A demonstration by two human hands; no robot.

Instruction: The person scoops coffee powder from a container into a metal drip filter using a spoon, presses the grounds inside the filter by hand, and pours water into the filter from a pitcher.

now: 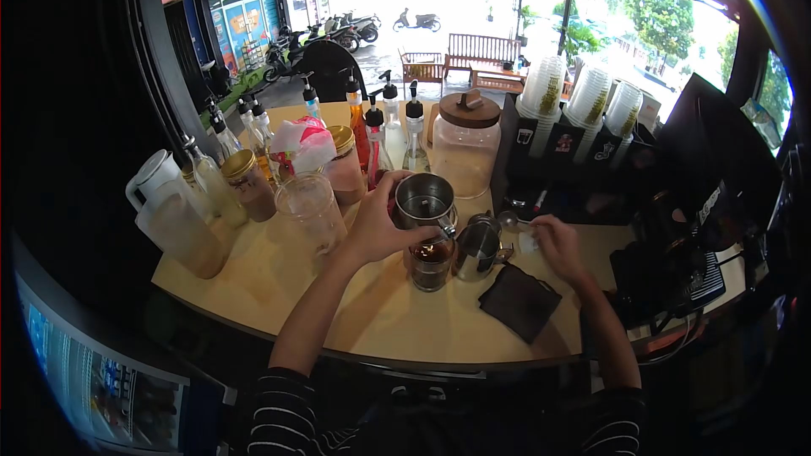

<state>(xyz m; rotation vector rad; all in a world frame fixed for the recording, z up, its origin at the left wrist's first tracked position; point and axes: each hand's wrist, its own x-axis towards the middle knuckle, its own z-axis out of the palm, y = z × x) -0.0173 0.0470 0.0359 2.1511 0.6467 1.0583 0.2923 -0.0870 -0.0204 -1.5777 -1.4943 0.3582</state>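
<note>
My left hand (384, 221) is wrapped round a metal cup (425, 197), seen from above with its mouth upward. Directly below the cup stands a clear glass (431, 270) with dark amber liquid in it; whether the two touch is hard to tell. To the right of the glass is a small metal pitcher (479, 250). My right hand (558, 247) has its fingers pinched together beside a small pale object (528, 242) and a small round shiny piece (507, 219); what the fingers hold is unclear. A folded dark cloth (519, 302) lies in front of that hand.
Several pump bottles (414, 131), gold-lidded jars (247, 186), a clear plastic container (311, 207) and a pitcher (182, 228) crowd the left. Behind are a wooden-lidded jar (467, 148) and stacked plastic cups (543, 89) in a black holder. Dark equipment (667, 245) borders the right.
</note>
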